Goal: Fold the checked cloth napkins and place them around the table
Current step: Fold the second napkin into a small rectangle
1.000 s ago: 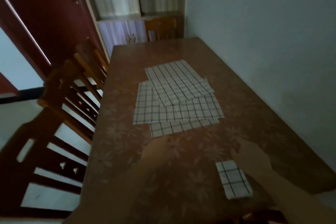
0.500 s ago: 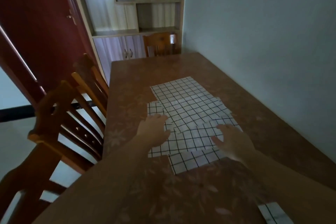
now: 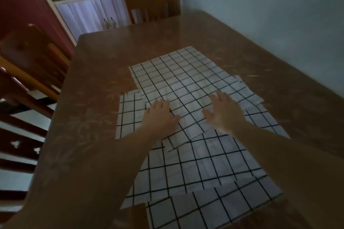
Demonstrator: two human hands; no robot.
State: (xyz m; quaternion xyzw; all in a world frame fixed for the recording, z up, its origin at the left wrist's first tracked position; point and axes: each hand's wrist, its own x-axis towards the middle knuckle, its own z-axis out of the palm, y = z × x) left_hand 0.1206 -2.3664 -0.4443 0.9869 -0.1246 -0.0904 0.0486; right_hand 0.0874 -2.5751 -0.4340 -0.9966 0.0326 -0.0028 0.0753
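Several white napkins with a black check lie flat and overlapping in a loose pile on the brown table (image 3: 93, 83). The top napkin (image 3: 182, 80) lies skewed across the others, and a lower napkin (image 3: 204, 169) spreads toward me. My left hand (image 3: 160, 117) rests palm down near the top napkin's near left corner, fingers spread. My right hand (image 3: 223, 113) hovers or rests palm down at its near right side, fingers spread, slightly blurred. Neither hand holds cloth.
Wooden chairs (image 3: 28, 72) stand along the table's left side, and another chair (image 3: 149, 3) stands at the far end. A pale wall (image 3: 279, 15) runs close along the right edge. A cabinet (image 3: 89, 15) stands behind the table.
Both hands have reached forward from the near edge onto the napkin pile. The view has moved closer, and the small folded napkin near my right hand has dropped out of view.
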